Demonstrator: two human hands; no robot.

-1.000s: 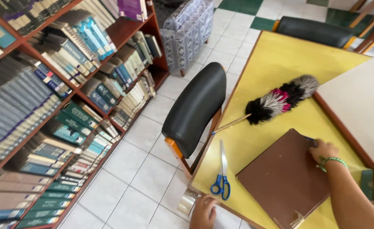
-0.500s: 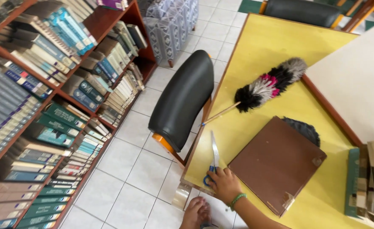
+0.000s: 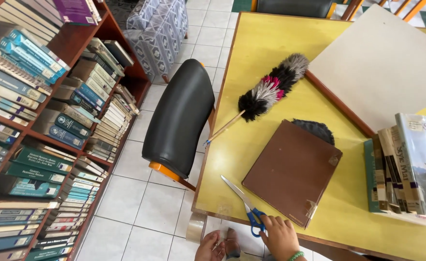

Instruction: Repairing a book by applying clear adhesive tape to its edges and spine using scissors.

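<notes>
- Scissors (image 3: 244, 204) — blue-handled, lying near the front edge of the yellow table (image 3: 271, 43), blades pointing away, just left of the brown book (image 3: 292, 171).
- Right hand (image 3: 280, 237) is curling its fingers over the blue handles, gripping them.
- Left hand (image 3: 212, 247) is hovering below the table edge, fingers loosely bent, beside a clear tape roll (image 3: 196, 227); whether it is touching the roll cannot be told.
- Feather duster (image 3: 271, 89) is lying diagonally beyond the book.
- Black chair (image 3: 179, 121) is standing at the table's left side.
</notes>
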